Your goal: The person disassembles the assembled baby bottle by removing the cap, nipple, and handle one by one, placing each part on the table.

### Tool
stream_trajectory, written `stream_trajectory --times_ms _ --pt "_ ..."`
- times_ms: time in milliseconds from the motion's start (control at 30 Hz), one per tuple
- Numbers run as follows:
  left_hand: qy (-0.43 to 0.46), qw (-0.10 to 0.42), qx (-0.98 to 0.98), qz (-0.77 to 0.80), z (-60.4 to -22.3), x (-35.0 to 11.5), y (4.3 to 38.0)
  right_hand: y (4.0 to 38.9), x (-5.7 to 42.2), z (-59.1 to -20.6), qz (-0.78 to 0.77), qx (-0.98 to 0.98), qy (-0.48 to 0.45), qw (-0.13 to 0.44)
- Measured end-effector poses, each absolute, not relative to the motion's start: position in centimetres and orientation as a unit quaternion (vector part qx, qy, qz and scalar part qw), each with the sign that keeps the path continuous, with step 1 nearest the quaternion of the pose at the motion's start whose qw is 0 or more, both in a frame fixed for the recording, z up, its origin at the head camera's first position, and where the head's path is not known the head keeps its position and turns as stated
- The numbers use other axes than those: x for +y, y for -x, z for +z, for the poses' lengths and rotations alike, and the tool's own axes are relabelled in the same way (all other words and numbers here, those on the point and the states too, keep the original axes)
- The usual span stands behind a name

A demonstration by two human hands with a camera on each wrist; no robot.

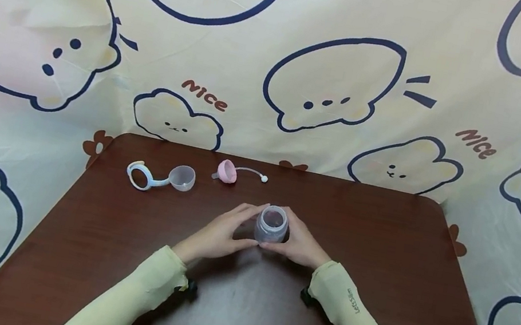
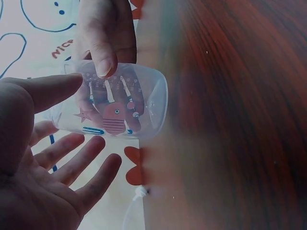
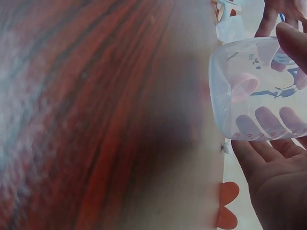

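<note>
A translucent baby bottle body without a lid stands upright between both hands, its round mouth facing up in the head view. Coloured sea-animal prints and small markings show on its wall in the left wrist view. My left hand holds it from the left, thumb in front and a fingertip at the back; its other fingers spread apart beside the bottle. From the right, my right hand grips it, thumb in front and fingers behind, seen through the clear wall.
On the dark brown table, a clear cup-shaped cover joined to a pale blue ring handle lies back left. Beside it rests a pink cap with a thin white-tipped straw. Patterned cloth hangs behind.
</note>
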State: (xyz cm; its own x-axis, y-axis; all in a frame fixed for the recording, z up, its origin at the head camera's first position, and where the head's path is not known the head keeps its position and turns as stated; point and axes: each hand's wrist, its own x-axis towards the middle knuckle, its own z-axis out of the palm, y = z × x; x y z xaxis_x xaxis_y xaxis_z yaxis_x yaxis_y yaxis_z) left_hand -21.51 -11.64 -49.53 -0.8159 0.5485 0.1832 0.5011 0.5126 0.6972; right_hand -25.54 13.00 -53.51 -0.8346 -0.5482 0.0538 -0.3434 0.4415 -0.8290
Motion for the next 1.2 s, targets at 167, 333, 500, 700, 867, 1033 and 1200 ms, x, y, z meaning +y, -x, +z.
stream_trajectory --times_ms 167,333,500,700,867,1033,1200 --pt "-0.297 0.041 0.872 0.387 -50.12 -11.92 21.25 25.29 12.88 -53.97 -0.45 0.844 0.263 0.123" --pt "-0.305 0.032 0.868 0.39 -50.25 -11.81 21.4 25.48 13.02 -54.08 -0.45 0.844 0.265 0.118" --pt "-0.305 0.032 0.87 0.386 -50.06 -11.66 21.62 25.74 13.18 -53.97 -0.451 0.844 0.264 0.12" --pt "-0.304 0.041 0.873 0.38 -50.02 -11.42 21.75 25.73 13.39 -54.16 -0.451 0.844 0.262 0.127" --pt "-0.301 0.043 0.872 0.384 -50.08 -11.3 21.74 25.85 13.47 -54.2 -0.447 0.846 0.258 0.134" --pt "-0.3 0.041 0.872 0.384 -50.01 -11.29 21.78 25.93 13.47 -53.92 -0.444 0.849 0.253 0.138" --pt "-0.299 0.041 0.872 0.385 -50.05 -11.39 21.62 25.93 13.4 -54.16 -0.442 0.85 0.248 0.142"
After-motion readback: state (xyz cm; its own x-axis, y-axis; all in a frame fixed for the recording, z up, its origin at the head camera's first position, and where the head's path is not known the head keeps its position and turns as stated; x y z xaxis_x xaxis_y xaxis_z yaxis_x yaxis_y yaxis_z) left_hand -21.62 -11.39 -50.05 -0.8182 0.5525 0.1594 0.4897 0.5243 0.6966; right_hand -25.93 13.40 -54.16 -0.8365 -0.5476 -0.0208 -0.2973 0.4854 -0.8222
